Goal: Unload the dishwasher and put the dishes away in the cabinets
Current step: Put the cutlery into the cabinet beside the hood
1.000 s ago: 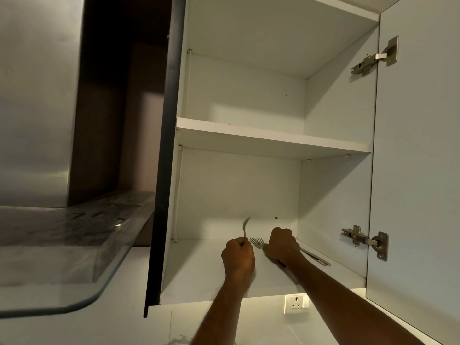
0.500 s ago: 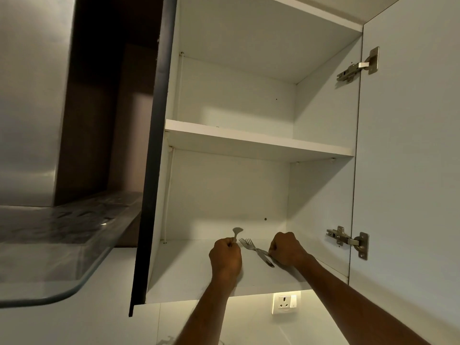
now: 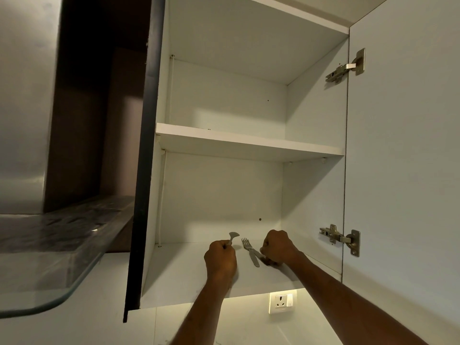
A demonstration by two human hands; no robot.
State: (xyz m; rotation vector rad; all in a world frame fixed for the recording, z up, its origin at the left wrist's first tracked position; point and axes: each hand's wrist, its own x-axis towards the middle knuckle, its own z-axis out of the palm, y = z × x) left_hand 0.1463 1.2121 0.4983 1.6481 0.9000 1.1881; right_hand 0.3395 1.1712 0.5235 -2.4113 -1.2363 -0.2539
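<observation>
The left hand [image 3: 220, 260] was clenched around the handle of a silver metal spoon [image 3: 233, 238], whose bowl stuck up just above the knuckles. The right hand [image 3: 278, 246] was curled into a fist over what appeared to be the handles of more cutlery, though the grip itself was hidden. Between the two hands a silver metal fork [image 3: 249, 250] lay flat on the white bottom shelf [image 3: 174, 277] of the open white wall cabinet [image 3: 224, 95], tines pointing toward the back wall.
</observation>
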